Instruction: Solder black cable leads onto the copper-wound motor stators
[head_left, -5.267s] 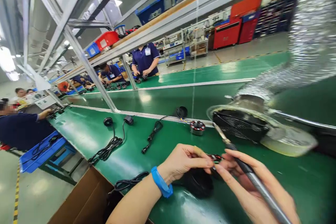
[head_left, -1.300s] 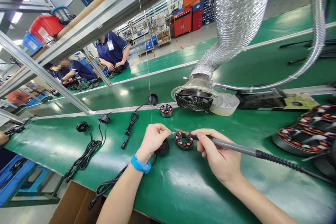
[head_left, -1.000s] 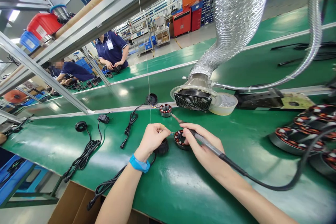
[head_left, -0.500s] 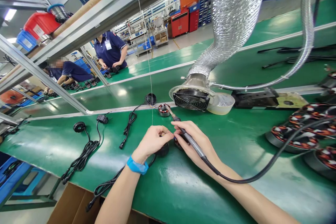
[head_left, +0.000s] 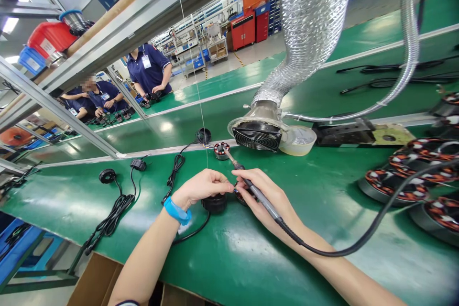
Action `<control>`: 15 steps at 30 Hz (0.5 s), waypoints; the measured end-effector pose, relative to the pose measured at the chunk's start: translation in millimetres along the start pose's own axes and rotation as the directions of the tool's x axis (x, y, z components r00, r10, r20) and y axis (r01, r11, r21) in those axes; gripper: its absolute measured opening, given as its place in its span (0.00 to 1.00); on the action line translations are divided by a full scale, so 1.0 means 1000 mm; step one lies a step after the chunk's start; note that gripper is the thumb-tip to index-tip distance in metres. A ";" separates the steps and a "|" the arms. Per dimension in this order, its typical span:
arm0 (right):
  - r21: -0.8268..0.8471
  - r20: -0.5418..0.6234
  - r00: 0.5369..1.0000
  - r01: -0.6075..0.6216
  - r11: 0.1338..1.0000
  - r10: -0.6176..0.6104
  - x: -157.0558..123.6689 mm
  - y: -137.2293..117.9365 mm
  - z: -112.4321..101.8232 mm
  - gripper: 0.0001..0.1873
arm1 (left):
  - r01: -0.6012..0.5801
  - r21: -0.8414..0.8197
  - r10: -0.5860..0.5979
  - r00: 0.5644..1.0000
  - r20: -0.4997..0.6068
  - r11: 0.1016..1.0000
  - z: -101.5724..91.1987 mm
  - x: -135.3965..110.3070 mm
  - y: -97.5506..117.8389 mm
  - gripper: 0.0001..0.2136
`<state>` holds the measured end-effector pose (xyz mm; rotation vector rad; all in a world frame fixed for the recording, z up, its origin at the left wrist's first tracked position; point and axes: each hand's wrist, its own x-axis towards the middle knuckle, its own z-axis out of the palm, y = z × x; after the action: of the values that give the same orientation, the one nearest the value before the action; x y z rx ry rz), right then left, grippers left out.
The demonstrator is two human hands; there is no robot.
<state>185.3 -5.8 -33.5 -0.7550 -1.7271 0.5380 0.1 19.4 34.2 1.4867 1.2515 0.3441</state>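
Note:
My right hand (head_left: 267,194) is closed on a soldering iron (head_left: 251,187) whose tip points up and away, its black cable (head_left: 358,244) looping off to the right. Under its fingers lies a small wound stator (head_left: 239,196), mostly hidden. My left hand (head_left: 201,186), with a blue wrist strap (head_left: 175,210), pinches something thin at its fingertips, right where a solder wire (head_left: 195,81) hangs down from above. Beneath that hand sits a black round part (head_left: 214,203) with a black cable.
A fume duct with a fan (head_left: 256,137) and a clear dish (head_left: 297,140) stand behind. Another stator (head_left: 221,149) and black corded parts (head_left: 107,175) lie on the green belt (head_left: 251,258). Large stators (head_left: 394,184) sit right. Other workers (head_left: 148,69) sit across.
My right hand has swung the soldering iron from lying flat to pointing up and away, fingers now on the stator. My left hand has stayed at the black part, pinching.

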 end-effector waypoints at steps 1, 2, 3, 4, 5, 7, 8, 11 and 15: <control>-0.002 0.002 1.000 0.001 1.000 -0.001 0.000 0.001 0.000 0.16 | 0.010 -0.008 -0.010 1.000 0.012 1.000 0.000 0.000 0.001 0.17; -0.006 0.003 1.000 0.004 1.000 -0.004 -0.001 0.001 0.001 0.16 | 0.020 -0.019 -0.019 1.000 0.020 1.000 0.000 0.001 0.002 0.17; -0.011 -0.002 1.000 0.012 1.000 -0.012 -0.002 0.002 0.002 0.16 | 0.031 -0.036 -0.031 0.999 0.022 0.999 0.000 0.001 0.003 0.16; -0.018 -0.013 0.999 0.029 0.999 -0.030 -0.003 0.003 0.003 0.17 | 0.045 -0.059 -0.044 0.999 0.019 0.997 0.001 0.002 0.004 0.15; -0.026 -0.018 0.999 0.044 0.999 -0.045 -0.004 0.004 0.005 0.17 | 0.061 -0.088 -0.060 0.998 0.014 0.994 0.002 0.003 0.004 0.14; -0.042 -0.015 0.998 0.063 0.997 -0.064 -0.006 0.005 0.006 0.17 | 0.092 -0.139 -0.093 0.996 -0.003 0.986 0.004 0.006 0.005 0.12; -0.046 -0.008 0.998 0.066 0.997 -0.066 -0.007 0.005 0.007 0.18 | 0.104 -0.156 -0.108 0.994 -0.013 0.982 0.004 0.007 0.004 0.11; -0.033 -0.014 0.998 0.061 0.998 -0.061 -0.007 0.002 0.006 0.17 | 0.127 -0.162 -0.137 0.989 -0.051 0.979 0.004 0.010 0.004 0.09; -0.012 -0.115 0.993 -0.004 1.000 0.002 -0.002 -0.006 -0.001 0.13 | 0.144 -0.103 -0.153 0.985 -0.084 0.984 0.001 0.011 0.003 0.09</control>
<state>185.5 -11.2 -30.6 -0.7825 -1.6243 0.4773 6.8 27.9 32.1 1.2988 1.3913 0.3718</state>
